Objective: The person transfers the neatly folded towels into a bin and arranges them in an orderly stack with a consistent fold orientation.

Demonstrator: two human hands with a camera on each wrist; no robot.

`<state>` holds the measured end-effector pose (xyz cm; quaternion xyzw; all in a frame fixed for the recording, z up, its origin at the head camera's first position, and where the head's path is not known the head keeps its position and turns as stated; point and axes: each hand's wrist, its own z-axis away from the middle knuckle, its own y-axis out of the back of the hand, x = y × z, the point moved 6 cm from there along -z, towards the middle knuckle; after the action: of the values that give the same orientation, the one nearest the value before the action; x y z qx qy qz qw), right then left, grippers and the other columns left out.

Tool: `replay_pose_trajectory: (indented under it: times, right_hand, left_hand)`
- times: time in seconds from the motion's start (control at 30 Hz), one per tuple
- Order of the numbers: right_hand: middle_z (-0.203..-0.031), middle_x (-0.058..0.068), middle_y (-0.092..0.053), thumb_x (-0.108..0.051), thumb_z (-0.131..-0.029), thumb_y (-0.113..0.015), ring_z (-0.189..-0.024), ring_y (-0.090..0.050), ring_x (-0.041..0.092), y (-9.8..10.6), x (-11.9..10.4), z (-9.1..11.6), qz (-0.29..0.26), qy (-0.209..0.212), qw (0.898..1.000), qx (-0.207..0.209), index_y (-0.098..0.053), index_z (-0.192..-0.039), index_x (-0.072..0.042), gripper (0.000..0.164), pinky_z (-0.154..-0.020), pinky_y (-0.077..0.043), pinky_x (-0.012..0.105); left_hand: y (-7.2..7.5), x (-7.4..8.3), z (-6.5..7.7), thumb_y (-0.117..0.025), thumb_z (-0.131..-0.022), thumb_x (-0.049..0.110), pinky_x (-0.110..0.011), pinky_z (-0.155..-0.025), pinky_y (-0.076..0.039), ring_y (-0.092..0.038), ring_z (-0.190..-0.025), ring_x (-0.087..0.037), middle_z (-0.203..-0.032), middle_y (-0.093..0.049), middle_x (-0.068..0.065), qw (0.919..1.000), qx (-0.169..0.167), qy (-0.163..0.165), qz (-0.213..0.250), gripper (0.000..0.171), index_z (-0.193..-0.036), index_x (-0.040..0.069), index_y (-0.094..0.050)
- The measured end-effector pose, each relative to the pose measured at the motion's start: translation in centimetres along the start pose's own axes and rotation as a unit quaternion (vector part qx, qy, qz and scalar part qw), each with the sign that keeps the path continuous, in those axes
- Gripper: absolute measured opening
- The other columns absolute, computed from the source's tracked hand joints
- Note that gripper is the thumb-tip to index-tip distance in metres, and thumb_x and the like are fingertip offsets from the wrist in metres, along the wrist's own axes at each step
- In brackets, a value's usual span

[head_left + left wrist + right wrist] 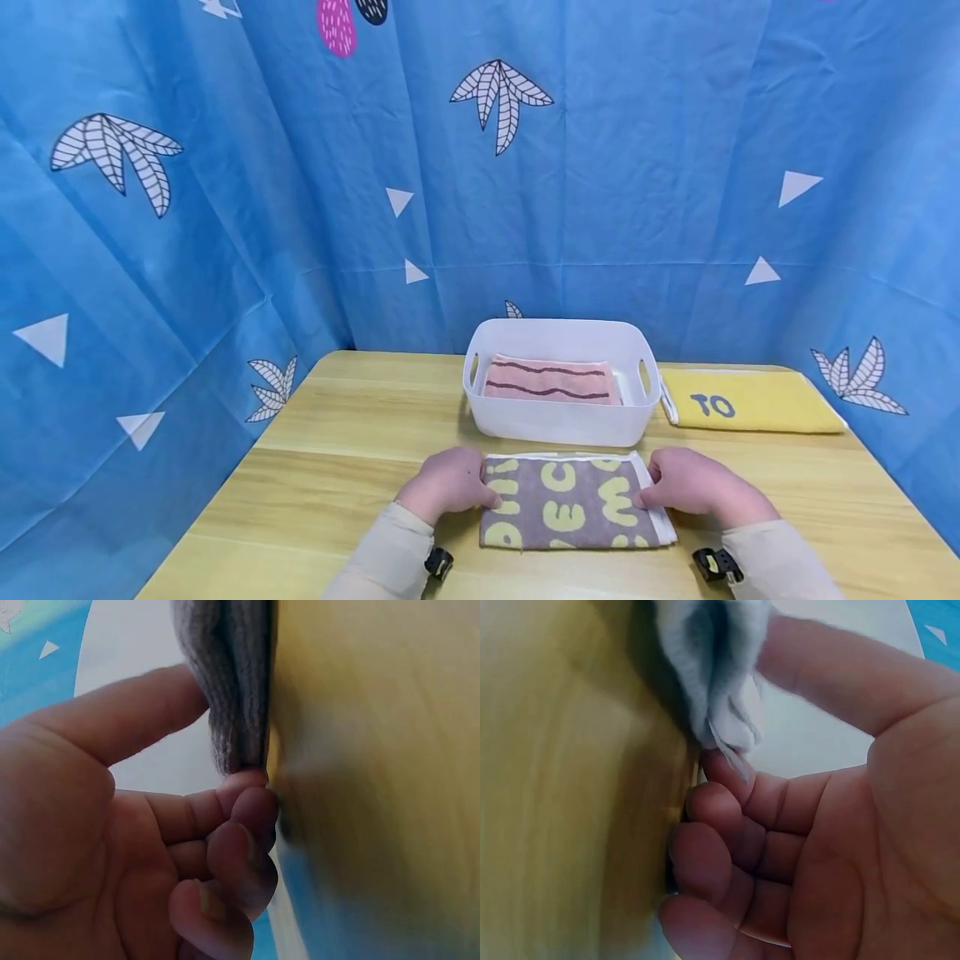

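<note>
**Folded gray towel (592, 508) held at both ends, in front of white basket (555, 425)**

Nearest: light sleeves (382, 558) are worn on both arms; a black band piece (439, 563) is seen at the left wrist, another black piece (716, 565) at the right. Towel's left end is pinched by the left hand (452, 483), thumb on top, forefinger at the underside, remaining fingers curled below. Right end is pinched the same way by the right hand (693, 483), on the white edging. Both grips narrow, closed on fabric. Towel is laid on the wooden table (330, 500), between the hands, flat and folded; yellow lettering is printed on it. Whether its ends are slightly raised cannot be told.

Just behind, the basket is placed, side handle holes visible. Inside it a pink towel (551, 383) is laid, marked with dark wavy stripes. To the basket's right, a folded yellow towel (772, 404) is set, "TO" printed on it; contact with the basket cannot be told. Farthest: a blue curtain (645, 167) is hung, patterned with white leaves and triangles.
</note>
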<state>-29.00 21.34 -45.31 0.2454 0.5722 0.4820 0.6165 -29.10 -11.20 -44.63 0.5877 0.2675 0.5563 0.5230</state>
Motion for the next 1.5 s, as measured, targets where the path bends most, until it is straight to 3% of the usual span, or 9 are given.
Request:
replay_pose_trajectory:
  times: [0.43, 0.73, 1.5]
  right_hand:
    - [-0.066, 0.003, -0.052, -0.023, -0.079, -0.084, -0.060, -0.048, 0.019, -0.6, -0.6, -0.2, -0.007, 0.019, 1.000, -0.018, -0.059, -0.073, -0.011, 0.028, -0.059, -0.040, 0.037]
    - [-0.066, 0.003, -0.056, -0.020, -0.084, -0.080, -0.059, -0.049, 0.019, -0.8, -1.0, 0.0, -0.027, 0.028, 0.999, -0.031, -0.062, -0.075, -0.012, 0.022, -0.058, -0.040, 0.035]
    - [-0.059, -0.005, -0.042, -0.029, -0.093, -0.072, -0.052, -0.042, 0.014, -0.7, -1.0, 0.7, -0.042, 0.105, 0.992, -0.049, -0.055, -0.067, -0.014, 0.034, -0.052, -0.036, 0.030]
  left_hand:
    - [-0.4, 0.7, 0.1, -0.083, -0.079, 0.033, -0.032, -0.051, -0.036, -0.043, -0.050, -0.014, -0.056, -0.042, 0.005, 0.9998, -0.017, -0.002, 0.006, 0.042, -0.060, 0.017, -0.050]
    - [-0.3, 1.2, 0.3, -0.078, -0.084, 0.031, -0.030, -0.051, -0.038, -0.043, -0.051, -0.011, -0.057, -0.044, 0.005, 0.9975, -0.021, -0.050, -0.044, 0.039, -0.060, 0.018, -0.050]
    - [0.2, 0.3, 0.2, -0.069, -0.093, 0.032, -0.031, -0.056, -0.041, -0.048, -0.057, -0.012, -0.066, -0.050, 0.004, 0.9962, -0.049, -0.069, -0.020, 0.028, -0.073, 0.019, -0.055]
